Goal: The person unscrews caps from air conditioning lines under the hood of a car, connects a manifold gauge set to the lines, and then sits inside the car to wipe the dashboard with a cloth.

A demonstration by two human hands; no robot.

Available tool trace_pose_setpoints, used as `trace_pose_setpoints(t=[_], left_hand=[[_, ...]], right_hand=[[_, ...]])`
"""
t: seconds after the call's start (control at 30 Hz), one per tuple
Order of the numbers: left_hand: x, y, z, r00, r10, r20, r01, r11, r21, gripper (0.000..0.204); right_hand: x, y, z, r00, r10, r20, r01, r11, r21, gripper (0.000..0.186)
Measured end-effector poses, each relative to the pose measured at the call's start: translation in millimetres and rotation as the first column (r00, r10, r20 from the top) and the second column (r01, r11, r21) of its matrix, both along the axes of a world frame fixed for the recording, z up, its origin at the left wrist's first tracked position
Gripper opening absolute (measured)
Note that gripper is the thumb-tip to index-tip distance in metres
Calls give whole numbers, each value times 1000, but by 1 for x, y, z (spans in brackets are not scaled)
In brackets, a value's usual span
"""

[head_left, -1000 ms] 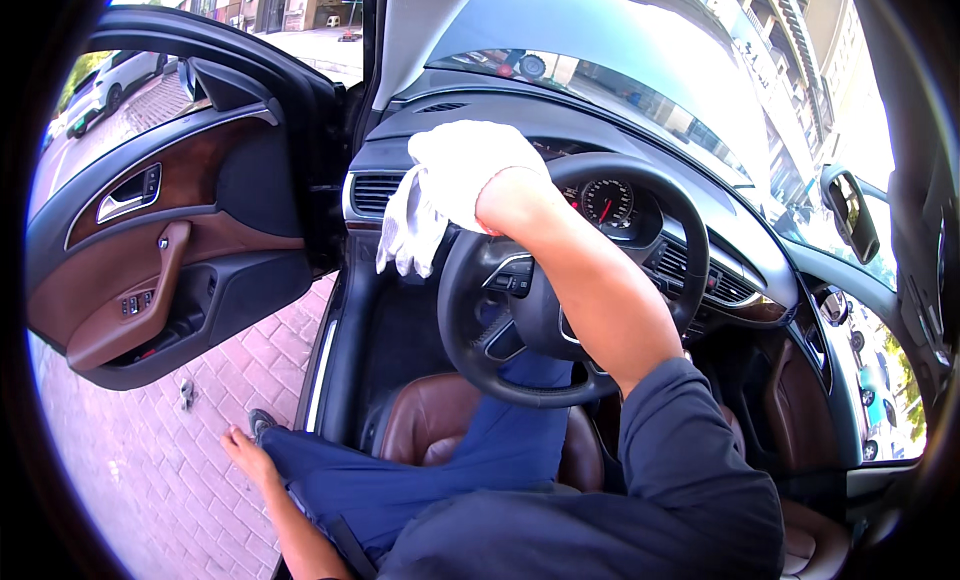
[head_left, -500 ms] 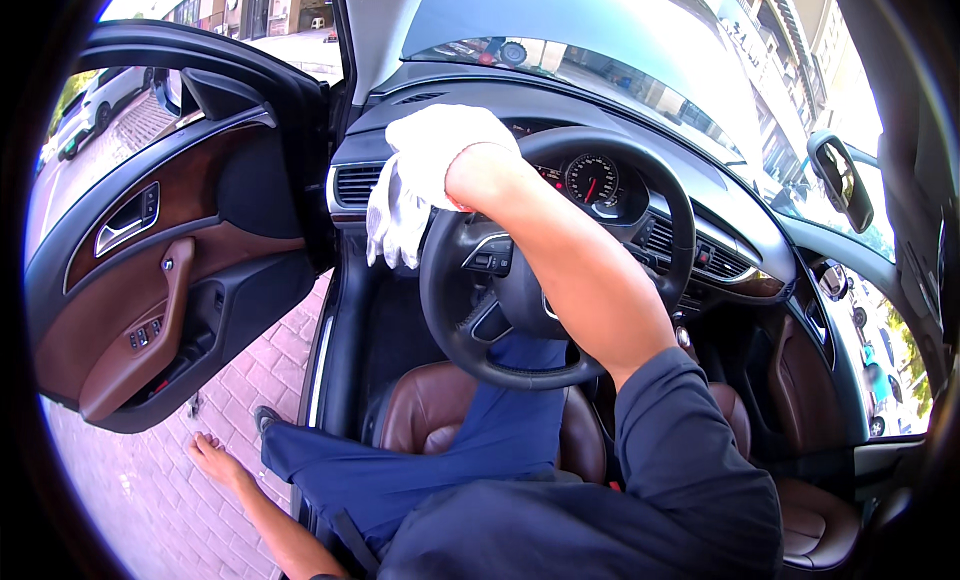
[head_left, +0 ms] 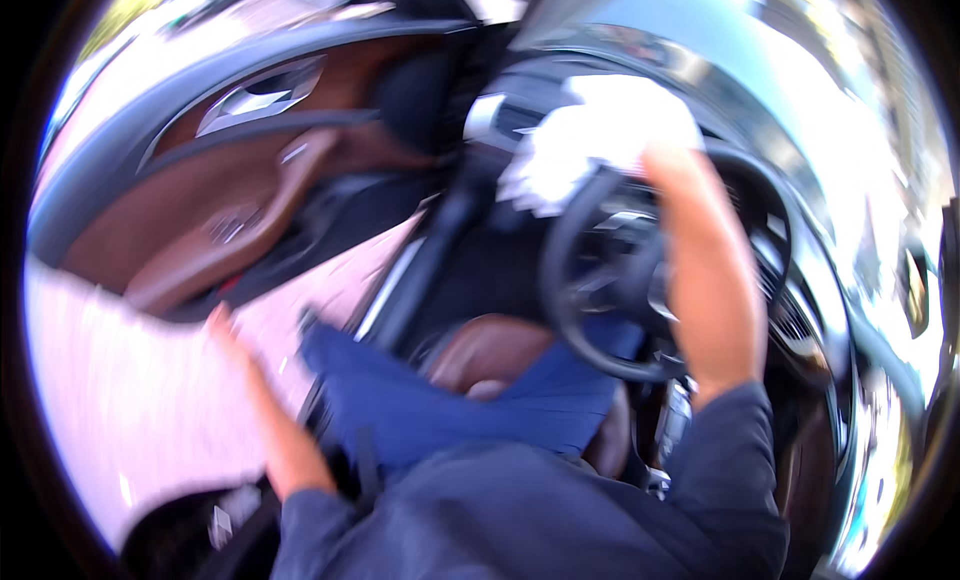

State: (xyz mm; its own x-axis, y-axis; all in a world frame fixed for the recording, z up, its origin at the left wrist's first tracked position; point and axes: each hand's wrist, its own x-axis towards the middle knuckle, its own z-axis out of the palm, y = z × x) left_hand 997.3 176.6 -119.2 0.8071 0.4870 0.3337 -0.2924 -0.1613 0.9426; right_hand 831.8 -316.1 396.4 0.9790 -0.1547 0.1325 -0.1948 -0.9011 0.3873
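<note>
My right hand (head_left: 640, 115), in a white work glove, is at the upper left of the black steering wheel (head_left: 557, 280). A loose white glove (head_left: 545, 165) with dangling fingers seems to hang from its closed grip, though blur hides where one glove ends and the other starts. My left hand (head_left: 230, 332) is bare and stretched out low on the left, beyond the seat. Its fingers look extended and hold nothing that I can see. It is nearest to the lower edge of the open car door (head_left: 110, 250).
My legs, in blue trousers (head_left: 470, 410), straddle the brown driver's seat (head_left: 500, 345), one reaching over the door sill (head_left: 390, 290). Pink paving (head_left: 130, 380) lies outside. The dashboard and windscreen are ahead, with the centre console (head_left: 672, 420) to the right of the wheel.
My view has swung left, so the wheel and dashboard sit farther right and the picture is smeared. My right hand is still by the wheel's upper left; my left arm shows more fully.
</note>
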Motion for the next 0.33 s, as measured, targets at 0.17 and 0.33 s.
trace_pose_setpoints(t=[0.17,0.33], left_hand=[[-1,-65,70,999,31,17,-24,945,-327,29],[43,-1,4,964,230,130,-262,897,357,18]], right_hand=[[-39,-44,-1,985,-72,156,70,997,23,26],[-40,-23,8,971,57,233,-38,996,-86,34]])
